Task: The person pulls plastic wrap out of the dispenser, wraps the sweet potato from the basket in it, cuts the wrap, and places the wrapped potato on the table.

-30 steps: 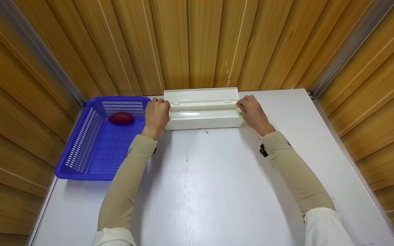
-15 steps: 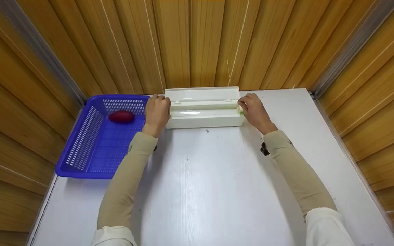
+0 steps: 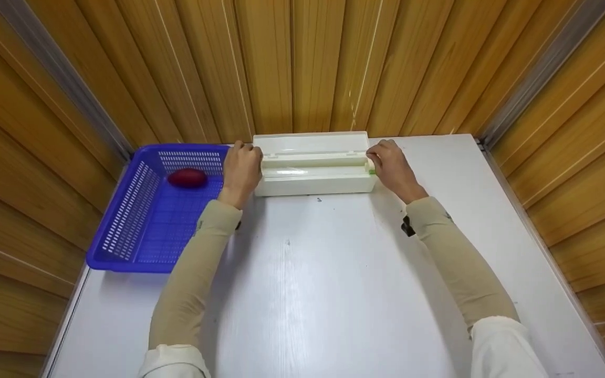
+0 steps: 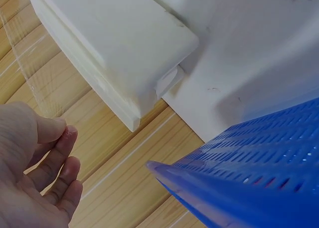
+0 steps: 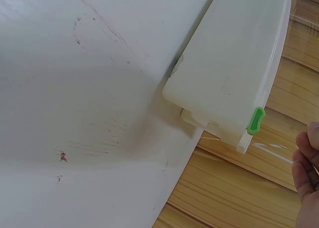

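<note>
**Thin film drawn from a light plastic box**

The dispenser (image 3: pixel 313 167) lies at the far edge of the table (image 3: pixel 334 283), against the wooden wall, lid up, with the blue basket (image 3: pixel 145 231) just to its left. The left hand (image 3: pixel 240 170) is at its left end and the right hand (image 3: pixel 393 169) at its right end.

In the left wrist view, the thumb and fingers (image 4: pixel 55 138) pinch the corner of a clear film (image 4: pixel 35 73) that runs up from the box. In the right wrist view only the fingertips (image 5: pixel 306 163) show at the frame's edge, beside a faint streak of film; whether they pinch it cannot be told.

The film looks feather-light, soft and clingy (likely to wrinkle or stick to itself if the pull is uneven), so the two corners seem the sensible places to hold. The box looks stiff, smooth and light, and may slide on the table when the film is drawn.

Hard to make out: the film itself, nearly invisible from the head camera; the roll under the hands; and what the red object (image 3: pixel 187 178) in the basket is. The green slider (image 5: pixel 256 120) is partly hidden from above.
</note>
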A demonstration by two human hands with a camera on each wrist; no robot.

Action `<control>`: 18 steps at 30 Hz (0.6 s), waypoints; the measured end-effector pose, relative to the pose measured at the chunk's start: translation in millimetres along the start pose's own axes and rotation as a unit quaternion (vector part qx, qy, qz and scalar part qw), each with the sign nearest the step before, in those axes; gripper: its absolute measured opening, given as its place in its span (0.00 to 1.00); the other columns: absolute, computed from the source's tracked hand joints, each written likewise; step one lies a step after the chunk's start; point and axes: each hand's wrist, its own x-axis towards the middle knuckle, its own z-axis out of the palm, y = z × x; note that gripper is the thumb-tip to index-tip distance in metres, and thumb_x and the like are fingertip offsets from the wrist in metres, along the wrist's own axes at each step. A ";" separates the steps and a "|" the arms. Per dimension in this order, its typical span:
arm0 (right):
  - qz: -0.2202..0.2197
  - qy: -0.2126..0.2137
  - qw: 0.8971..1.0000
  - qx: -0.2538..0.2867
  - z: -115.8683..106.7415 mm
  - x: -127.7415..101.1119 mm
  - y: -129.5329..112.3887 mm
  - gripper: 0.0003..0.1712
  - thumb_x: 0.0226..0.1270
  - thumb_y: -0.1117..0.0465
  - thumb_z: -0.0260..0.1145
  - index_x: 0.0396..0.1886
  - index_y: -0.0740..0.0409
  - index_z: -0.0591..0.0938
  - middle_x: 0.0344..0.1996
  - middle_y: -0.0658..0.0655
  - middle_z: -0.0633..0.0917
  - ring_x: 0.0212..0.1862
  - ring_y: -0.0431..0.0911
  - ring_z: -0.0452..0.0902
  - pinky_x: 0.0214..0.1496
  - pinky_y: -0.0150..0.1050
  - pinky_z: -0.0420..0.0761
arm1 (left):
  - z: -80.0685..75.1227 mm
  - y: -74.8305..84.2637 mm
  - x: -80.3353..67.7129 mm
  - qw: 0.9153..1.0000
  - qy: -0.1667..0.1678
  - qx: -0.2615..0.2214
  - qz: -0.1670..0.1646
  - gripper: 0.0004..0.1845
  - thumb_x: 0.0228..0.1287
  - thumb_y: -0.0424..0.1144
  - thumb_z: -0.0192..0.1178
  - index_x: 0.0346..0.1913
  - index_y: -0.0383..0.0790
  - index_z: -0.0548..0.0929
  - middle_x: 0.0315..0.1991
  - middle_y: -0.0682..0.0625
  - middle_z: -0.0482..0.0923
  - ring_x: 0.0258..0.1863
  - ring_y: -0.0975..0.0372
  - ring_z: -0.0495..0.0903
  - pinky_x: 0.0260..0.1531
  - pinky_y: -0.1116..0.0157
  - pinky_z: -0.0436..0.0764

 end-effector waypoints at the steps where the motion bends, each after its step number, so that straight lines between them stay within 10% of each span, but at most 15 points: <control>1: 0.002 -0.002 1.000 0.000 -0.5 0.1 -0.1 0.09 0.80 0.68 0.64 0.46 0.69 0.88 0.42 0.66 0.86 0.50 0.60 0.80 0.53 0.53 0.83 | 0.2 -0.2 0.3 1.000 0.002 0.000 0.003 0.08 0.71 0.26 0.60 0.41 0.30 0.90 0.43 0.35 0.90 0.48 0.41 0.84 0.53 0.46 0.82; 18: -0.021 0.006 1.000 0.008 -5.8 4.1 -4.2 0.08 0.78 0.71 0.64 0.45 0.71 0.88 0.43 0.68 0.86 0.49 0.62 0.80 0.52 0.53 0.82 | -4.5 -2.5 1.4 1.000 0.013 -0.015 0.006 0.07 0.68 0.26 0.62 0.39 0.32 0.91 0.42 0.36 0.90 0.48 0.41 0.83 0.53 0.45 0.81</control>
